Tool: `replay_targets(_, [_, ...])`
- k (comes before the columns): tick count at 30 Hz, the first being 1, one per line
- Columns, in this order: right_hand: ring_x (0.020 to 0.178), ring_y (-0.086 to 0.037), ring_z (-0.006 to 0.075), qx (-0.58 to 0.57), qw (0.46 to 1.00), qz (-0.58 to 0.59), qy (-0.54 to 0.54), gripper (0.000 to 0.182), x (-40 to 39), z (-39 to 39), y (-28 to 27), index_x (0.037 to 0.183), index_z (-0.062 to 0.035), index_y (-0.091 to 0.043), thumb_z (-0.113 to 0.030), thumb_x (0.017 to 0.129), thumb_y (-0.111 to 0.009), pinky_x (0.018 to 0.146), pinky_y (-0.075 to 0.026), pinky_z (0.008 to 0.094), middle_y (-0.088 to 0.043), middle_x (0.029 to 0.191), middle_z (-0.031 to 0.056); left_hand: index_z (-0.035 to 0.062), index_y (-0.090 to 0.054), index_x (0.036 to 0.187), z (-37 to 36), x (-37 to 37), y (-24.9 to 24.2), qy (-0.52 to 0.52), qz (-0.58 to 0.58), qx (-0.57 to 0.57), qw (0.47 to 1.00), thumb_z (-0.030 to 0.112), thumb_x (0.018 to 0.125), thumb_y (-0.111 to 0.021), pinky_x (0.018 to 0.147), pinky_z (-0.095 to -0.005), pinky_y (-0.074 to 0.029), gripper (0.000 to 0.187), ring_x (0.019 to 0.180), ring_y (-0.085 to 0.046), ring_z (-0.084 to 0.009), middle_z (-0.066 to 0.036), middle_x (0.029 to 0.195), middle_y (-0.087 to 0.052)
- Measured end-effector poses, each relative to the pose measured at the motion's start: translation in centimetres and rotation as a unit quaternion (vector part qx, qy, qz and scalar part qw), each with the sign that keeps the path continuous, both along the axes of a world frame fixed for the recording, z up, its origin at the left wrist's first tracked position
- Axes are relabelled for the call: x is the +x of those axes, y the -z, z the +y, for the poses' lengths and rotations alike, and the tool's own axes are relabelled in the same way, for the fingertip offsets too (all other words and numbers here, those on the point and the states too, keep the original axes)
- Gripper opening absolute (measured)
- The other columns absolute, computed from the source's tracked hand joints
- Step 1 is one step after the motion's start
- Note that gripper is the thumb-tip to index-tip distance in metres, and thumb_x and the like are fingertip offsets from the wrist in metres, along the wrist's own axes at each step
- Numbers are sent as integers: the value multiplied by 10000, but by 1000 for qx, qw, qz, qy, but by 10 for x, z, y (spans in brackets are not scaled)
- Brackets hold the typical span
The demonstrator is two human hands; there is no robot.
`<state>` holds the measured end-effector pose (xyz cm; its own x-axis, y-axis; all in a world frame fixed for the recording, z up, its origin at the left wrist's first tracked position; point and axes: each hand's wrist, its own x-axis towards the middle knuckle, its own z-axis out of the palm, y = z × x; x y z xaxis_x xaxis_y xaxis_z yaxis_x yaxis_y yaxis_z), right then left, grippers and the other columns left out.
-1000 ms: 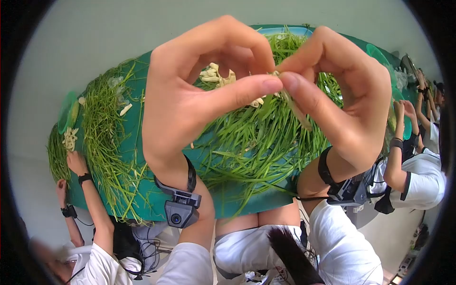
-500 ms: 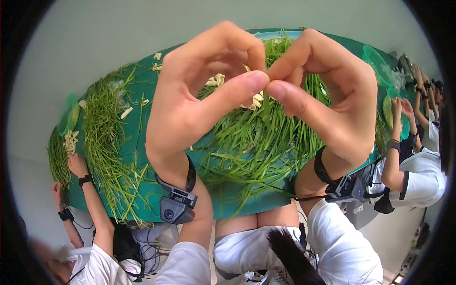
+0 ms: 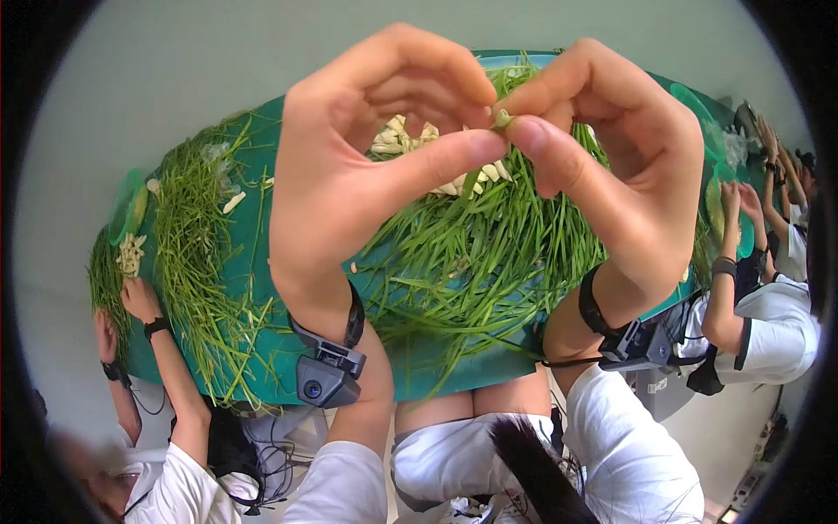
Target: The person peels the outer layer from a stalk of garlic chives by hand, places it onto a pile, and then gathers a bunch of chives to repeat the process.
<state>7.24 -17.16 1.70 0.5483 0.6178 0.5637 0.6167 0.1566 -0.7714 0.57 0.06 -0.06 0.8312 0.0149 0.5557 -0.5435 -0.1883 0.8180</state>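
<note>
Both hands are raised over the middle of the green table, thumbs and forefingers pinched near each other. A small pale-green plant piece [image 3: 503,119] sits between the fingertips. My right hand [image 3: 611,148] pinches it between thumb and forefinger. My left hand [image 3: 349,166] has its thumb and forefinger close together at the same piece; whether anything is between them is too small to make out. Behind and below the hands lies a big heap of long green stalks [image 3: 489,253]. Several pale white pieces [image 3: 401,138] rest on the heap, partly hidden by my left hand.
On the green table [image 3: 262,188], another stalk pile [image 3: 188,244] lies left, near a green basket [image 3: 129,208] and white pieces [image 3: 131,255]. A person's hands [image 3: 140,299] work there. At right stand green baskets [image 3: 697,113] and more people, one in a white shirt [image 3: 777,323].
The fingertips have parted slightly, and the small green piece now shows between them. Both hands have shifted a little, and more white pieces are visible behind them.
</note>
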Motion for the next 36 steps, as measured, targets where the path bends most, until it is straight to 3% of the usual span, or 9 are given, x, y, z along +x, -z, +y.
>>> replay_targets(5, [556, -462, 50, 5, 999, -43, -16, 105, 4, 1, 1, 852, 48, -568, -38, 808, -608, 528, -340, 176, -553, 693, 21, -20, -556, 966, 7, -2, -1, -8, -30, 42, 999, -10, 775, -629, 661, -186, -398, 204, 779, -551, -71, -35, 854, -603])
replay_targets(12, [562, -469, 49, 20, 998, 25, -47, 116, 1, 4, 1, 873, 49, -544, -37, 815, -596, 520, -342, 169, -554, 698, 34, -24, -562, 959, 2, -6, -4, 27, 11, -9, 1000, 50, 824, -584, 657, -192, -390, 156, 783, -542, -74, -37, 859, -598])
replay_targets(15, [560, -467, 48, 22, 999, 29, -40, 103, 2, 6, 1, 856, 44, -537, -36, 818, -590, 517, -341, 168, -552, 697, 34, -9, -567, 963, 3, -2, -2, 10, 4, -6, 1000, 24, 780, -636, 645, -194, -384, 198, 789, -544, -79, -27, 852, -597])
replay_targets(17, [558, -465, 48, 23, 998, 40, -39, 99, 0, 7, 1, 845, 41, -533, -38, 820, -588, 516, -341, 169, -550, 697, 35, 0, -588, 947, 2, -2, -6, -59, -58, 103, 991, -14, 714, -694, 648, -197, -382, 256, 786, -545, -84, -31, 849, -606])
replay_targets(20, [555, -460, 47, 77, 990, 90, -79, 91, -4, 8, 0, 837, 37, -526, -38, 828, -577, 515, -340, 169, -540, 692, 32, 7, -626, 887, 1, -5, -6, -152, -120, 174, 966, -49, 660, -724, 656, -200, -381, 253, 760, -539, -85, -37, 825, -625])
replay_targets(23, [553, -453, 46, 25, 997, 61, -49, 89, -2, 4, -1, 844, 34, -517, -39, 835, -568, 513, -339, 170, -529, 685, 25, -1, -652, 831, -6, -7, -7, -167, -126, 112, 971, -49, 679, -709, 662, -204, -373, 169, 733, -528, -84, -43, 800, -640])
replay_targets(27, [558, -452, 51, 30, 997, 45, -55, 105, -3, 7, 1, 866, 38, -503, -43, 841, -566, 509, -339, 172, -523, 702, 27, -9, -659, 817, -4, -9, -7, -173, -102, 128, 971, -34, 699, -699, 662, -207, -365, 127, 725, -528, -84, -36, 774, -639])
replay_targets(32, [582, -459, 59, 28, 997, 25, -67, 109, 0, 5, 0, 870, 37, -491, -41, 845, -563, 526, -345, 173, -525, 741, 44, -31, -643, 863, 2, -7, -6, -111, -83, 110, 984, 3, 763, -664, 658, -204, -376, 108, 732, -537, -86, -45, 786, -626])
replay_targets(36, [679, -501, 80, 28, 997, 28, -72, 120, 1, 6, 3, 885, 39, -491, -31, 834, -575, 615, -392, 192, -529, 787, 46, -41, -627, 891, -3, -7, -4, -105, -43, 56, 992, 24, 797, -645, 649, -198, -402, 116, 707, -534, -88, -51, 789, -619])
